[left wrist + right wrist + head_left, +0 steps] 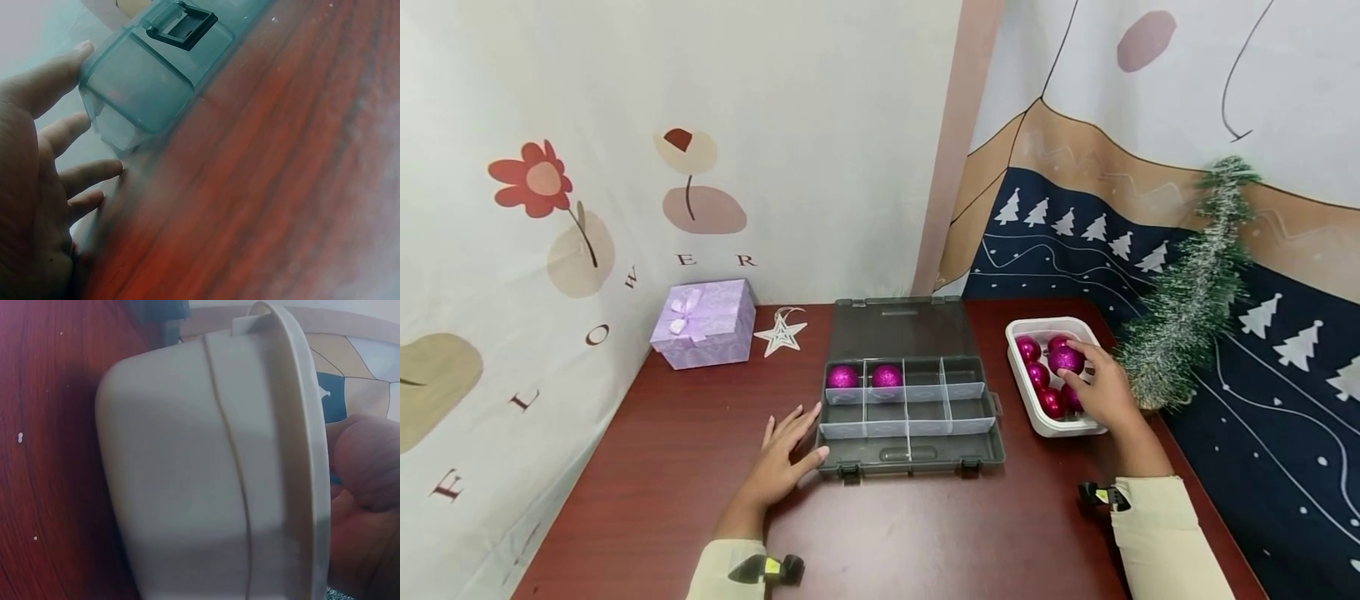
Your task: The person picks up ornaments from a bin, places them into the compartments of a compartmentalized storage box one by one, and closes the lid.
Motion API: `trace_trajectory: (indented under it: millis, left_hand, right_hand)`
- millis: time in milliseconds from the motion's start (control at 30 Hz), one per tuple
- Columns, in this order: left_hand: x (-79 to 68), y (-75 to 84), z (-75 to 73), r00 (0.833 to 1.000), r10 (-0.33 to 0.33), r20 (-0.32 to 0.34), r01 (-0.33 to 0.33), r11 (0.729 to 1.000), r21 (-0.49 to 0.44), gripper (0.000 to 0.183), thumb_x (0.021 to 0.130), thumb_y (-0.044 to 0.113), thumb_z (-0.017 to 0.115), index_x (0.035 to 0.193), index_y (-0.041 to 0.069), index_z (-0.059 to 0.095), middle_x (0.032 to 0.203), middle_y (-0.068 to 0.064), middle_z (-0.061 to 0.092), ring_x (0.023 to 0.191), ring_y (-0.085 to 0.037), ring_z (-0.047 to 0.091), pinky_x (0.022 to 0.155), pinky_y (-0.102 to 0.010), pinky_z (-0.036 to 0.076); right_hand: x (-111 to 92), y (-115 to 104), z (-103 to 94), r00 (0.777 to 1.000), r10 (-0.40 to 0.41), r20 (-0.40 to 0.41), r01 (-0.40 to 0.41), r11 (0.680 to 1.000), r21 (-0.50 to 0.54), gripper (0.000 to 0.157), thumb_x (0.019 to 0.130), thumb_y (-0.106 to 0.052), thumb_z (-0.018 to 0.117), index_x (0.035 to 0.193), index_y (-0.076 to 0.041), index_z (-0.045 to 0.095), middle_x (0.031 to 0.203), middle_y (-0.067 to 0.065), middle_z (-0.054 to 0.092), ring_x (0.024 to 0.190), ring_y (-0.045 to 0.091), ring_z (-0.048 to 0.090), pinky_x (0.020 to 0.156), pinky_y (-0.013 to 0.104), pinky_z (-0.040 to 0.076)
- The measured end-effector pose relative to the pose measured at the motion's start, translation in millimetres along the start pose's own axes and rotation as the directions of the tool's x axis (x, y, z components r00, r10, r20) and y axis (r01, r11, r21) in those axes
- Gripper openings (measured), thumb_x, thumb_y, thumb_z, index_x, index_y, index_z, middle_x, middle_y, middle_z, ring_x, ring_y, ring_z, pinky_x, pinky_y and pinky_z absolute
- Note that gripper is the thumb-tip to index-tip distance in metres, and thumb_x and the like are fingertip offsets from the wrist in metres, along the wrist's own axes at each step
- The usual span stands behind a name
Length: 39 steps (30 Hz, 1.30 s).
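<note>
A glittery magenta bauble (1065,359) is pinched between the thumb and fingers of my right hand (1105,390), over the white plastic tub (1058,428). Several shiny and glittery magenta baubles (1052,402) lie in that tub. The tub's wall (181,462) hides the bauble in the right wrist view. My left hand (782,457), fingers spread, touches the left side of a grey see-through compartment box (880,450). Its lid (902,329) lies folded back. Two glittery baubles (865,377) sit in the first two compartments of the back row.
On the left stand a lilac gift box (707,329) with a bow and a white star ornament (782,333). A small frosted artificial tree (1187,308) rises behind my right hand. Printed cloth (820,150) hangs at the back of the dark red table (700,433).
</note>
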<state>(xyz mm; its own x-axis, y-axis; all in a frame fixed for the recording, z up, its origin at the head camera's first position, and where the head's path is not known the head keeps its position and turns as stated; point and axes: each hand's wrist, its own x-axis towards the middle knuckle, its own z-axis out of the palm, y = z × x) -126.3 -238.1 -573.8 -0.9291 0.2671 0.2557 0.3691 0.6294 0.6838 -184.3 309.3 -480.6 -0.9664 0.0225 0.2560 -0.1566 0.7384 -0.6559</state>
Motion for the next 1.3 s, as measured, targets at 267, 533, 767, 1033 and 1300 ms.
trace_trajectory:
  millis: [267, 533, 767, 1033, 1300]
  left_hand:
    - [-2.4, -7.1, 5.0, 0.995, 0.077, -0.066, -0.079, 0.996, -0.034, 0.071, 0.098, 0.034, 0.076, 0.163, 0.017, 0.053, 0.162, -0.014, 0.06, 0.155, -0.049, 0.043, 0.127, -0.081, 0.003]
    - [-4.3, -16.2, 10.7, 0.986, 0.129, -0.106, -0.132, 0.991, -0.023, 0.07, 0.101, 0.039, 0.074, 0.164, 0.019, 0.052, 0.164, -0.008, 0.059, 0.158, -0.036, 0.043, 0.133, -0.074, 0.0]
    - [-3.2, -18.6, 11.7, 0.991, 0.102, -0.088, -0.104, 0.994, -0.024, 0.071, 0.1, 0.037, 0.076, 0.165, 0.024, 0.051, 0.164, -0.009, 0.059, 0.157, -0.039, 0.043, 0.132, -0.077, 0.001]
    - [-3.4, -13.5, 9.5, 0.996, 0.053, -0.066, -0.055, 0.998, -0.032, 0.072, 0.099, 0.036, 0.077, 0.165, 0.026, 0.051, 0.164, -0.012, 0.059, 0.156, -0.044, 0.041, 0.13, -0.079, 0.002]
    - [-2.9, 1.2, 1.4, 0.999, 0.028, -0.044, -0.03, 0.999, -0.023, 0.071, 0.097, 0.033, 0.077, 0.162, 0.012, 0.054, 0.162, -0.018, 0.059, 0.155, -0.052, 0.044, 0.125, -0.085, 0.004]
  right_hand:
    - [1.4, -3.8, -0.3, 0.999, -0.035, -0.026, 0.036, 0.999, 0.035, 0.052, 0.1, 0.004, 0.073, 0.15, 0.008, 0.057, 0.145, 0.036, 0.051, 0.129, 0.058, 0.059, 0.11, 0.072, 0.05]
    - [4.0, -6.6, -2.2, 0.999, -0.033, -0.034, 0.035, 0.998, 0.058, 0.049, 0.105, 0.0, 0.067, 0.152, 0.009, 0.053, 0.141, 0.035, 0.053, 0.131, 0.055, 0.057, 0.109, 0.068, 0.05]
    - [4.2, -10.4, -4.4, 1.0, 0.001, -0.019, 0.001, 0.997, 0.072, 0.05, 0.112, -0.011, 0.061, 0.156, 0.007, 0.049, 0.145, 0.034, 0.053, 0.135, 0.053, 0.057, 0.111, 0.066, 0.049]
    - [0.5, -8.4, -2.7, 0.999, 0.031, -0.024, -0.029, 0.998, 0.061, 0.052, 0.115, -0.022, 0.057, 0.16, 0.003, 0.048, 0.151, 0.033, 0.055, 0.135, 0.05, 0.057, 0.108, 0.049, 0.058]
    - [-3.0, -9.5, -2.0, 0.998, 0.033, -0.045, -0.029, 0.996, 0.083, 0.049, 0.116, -0.017, 0.054, 0.161, 0.0, 0.048, 0.151, 0.038, 0.052, 0.139, 0.057, 0.051, 0.108, 0.071, 0.05]
